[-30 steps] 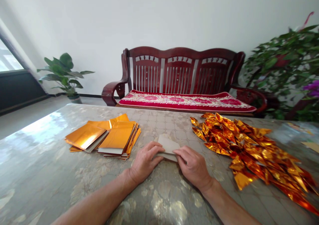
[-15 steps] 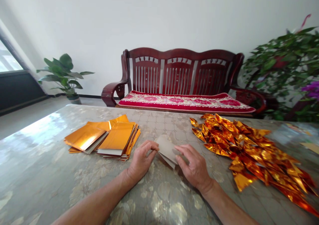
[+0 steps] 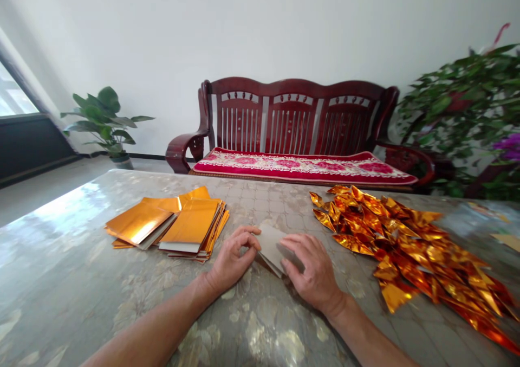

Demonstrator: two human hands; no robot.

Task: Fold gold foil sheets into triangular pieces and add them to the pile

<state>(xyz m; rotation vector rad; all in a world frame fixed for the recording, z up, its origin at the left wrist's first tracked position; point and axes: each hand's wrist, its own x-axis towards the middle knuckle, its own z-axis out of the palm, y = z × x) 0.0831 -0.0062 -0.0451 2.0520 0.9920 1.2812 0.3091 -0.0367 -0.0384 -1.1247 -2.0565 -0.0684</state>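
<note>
A sheet of foil paper (image 3: 271, 246), pale grey side up and partly folded, lies just above the table between my two hands. My left hand (image 3: 239, 252) pinches its left edge between thumb and fingers. On the other side, my right hand (image 3: 312, 269) has its curved fingers and thumb on the paper's right part, the fingertips lying over it. Left of my hands is a stack of gold foil sheets (image 3: 190, 221), some with grey backs showing. To the right spreads a heap of folded gold foil pieces (image 3: 390, 237), shiny and pointed.
The table (image 3: 138, 307) has a glossy patterned cover. Clear plastic packaging (image 3: 475, 218) lies at its far right. Behind stands a red wooden bench (image 3: 290, 117) with a red floral cushion (image 3: 300, 165). Potted plants (image 3: 108, 118) flank the bench.
My right hand has shifted slightly left over the paper, and the sheet's near flap has closed up a little. My left hand stays nearly in place, its index finger more extended.
</note>
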